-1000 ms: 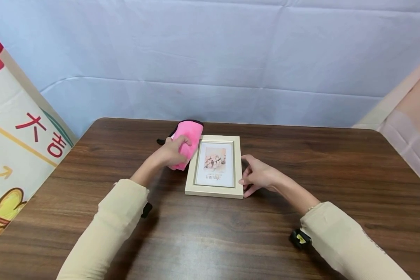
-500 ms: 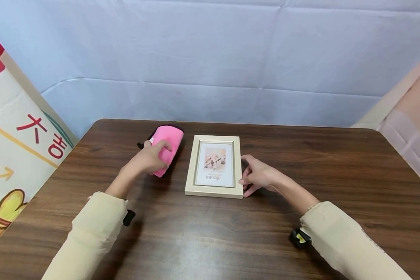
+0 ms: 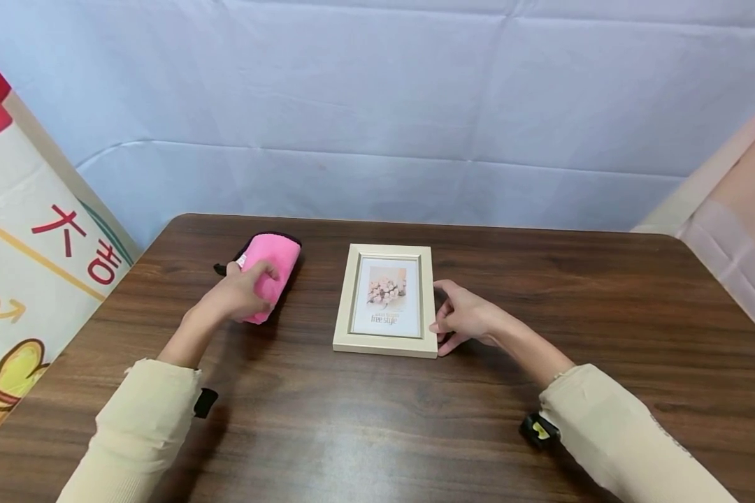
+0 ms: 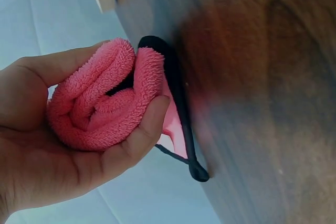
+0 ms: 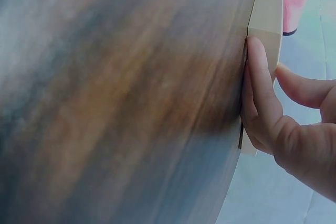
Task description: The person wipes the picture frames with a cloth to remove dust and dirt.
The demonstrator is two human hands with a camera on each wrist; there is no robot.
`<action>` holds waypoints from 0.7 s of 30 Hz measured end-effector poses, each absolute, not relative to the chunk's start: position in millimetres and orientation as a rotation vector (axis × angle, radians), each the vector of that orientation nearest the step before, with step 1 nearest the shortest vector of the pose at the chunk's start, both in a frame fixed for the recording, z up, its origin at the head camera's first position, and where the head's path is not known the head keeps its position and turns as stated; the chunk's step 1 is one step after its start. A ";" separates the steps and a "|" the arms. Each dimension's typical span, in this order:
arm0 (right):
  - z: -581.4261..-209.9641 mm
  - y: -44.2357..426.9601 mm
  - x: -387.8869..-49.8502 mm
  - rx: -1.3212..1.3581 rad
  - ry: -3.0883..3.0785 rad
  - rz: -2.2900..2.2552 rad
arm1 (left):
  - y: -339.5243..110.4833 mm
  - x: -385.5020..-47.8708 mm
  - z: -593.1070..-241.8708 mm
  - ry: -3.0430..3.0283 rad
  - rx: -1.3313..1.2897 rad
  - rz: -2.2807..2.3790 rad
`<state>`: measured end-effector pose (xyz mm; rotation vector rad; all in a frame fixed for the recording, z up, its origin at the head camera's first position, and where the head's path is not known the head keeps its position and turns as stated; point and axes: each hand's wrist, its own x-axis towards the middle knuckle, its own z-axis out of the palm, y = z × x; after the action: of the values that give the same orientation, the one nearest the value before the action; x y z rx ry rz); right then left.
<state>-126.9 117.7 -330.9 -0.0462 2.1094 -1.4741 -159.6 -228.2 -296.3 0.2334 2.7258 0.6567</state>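
In the head view my left hand (image 3: pixel 235 292) grips a rolled pink towel (image 3: pixel 275 255) with black trim, left of the picture frame. The left wrist view shows thumb and fingers curled around the fluffy roll (image 4: pixel 94 98), a dark loop trailing from it. A cream picture frame (image 3: pixel 342 307) lies flat with its flower print facing up. On its right edge, my right hand (image 3: pixel 468 314) holds the lower corner. Seen from the right wrist, the fingers lie along the side of the frame (image 5: pixel 265 40) and the thumb touches its upper edge.
Both objects are on a brown wooden table (image 3: pixel 365 433). A pale blue cloth (image 3: pixel 377 105) hangs behind the back edge. A printed cloth (image 3: pixel 12 265) hangs at the left, and another pinkish one (image 3: pixel 742 209) at the right.
My left hand has carried the pink towel leftward, off the frame's left edge to a spot apart from it. The right hand and the picture frame have stayed in place.
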 end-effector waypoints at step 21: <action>-327.1 125.7 -123.4 -0.039 2.104 -1.510 | -220.2 -155.3 -293.4 2.764 0.265 0.609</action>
<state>-123.4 125.7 -327.1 -0.0388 2.1039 -1.5101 -155.3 -220.2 -293.4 0.2645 2.7641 0.6086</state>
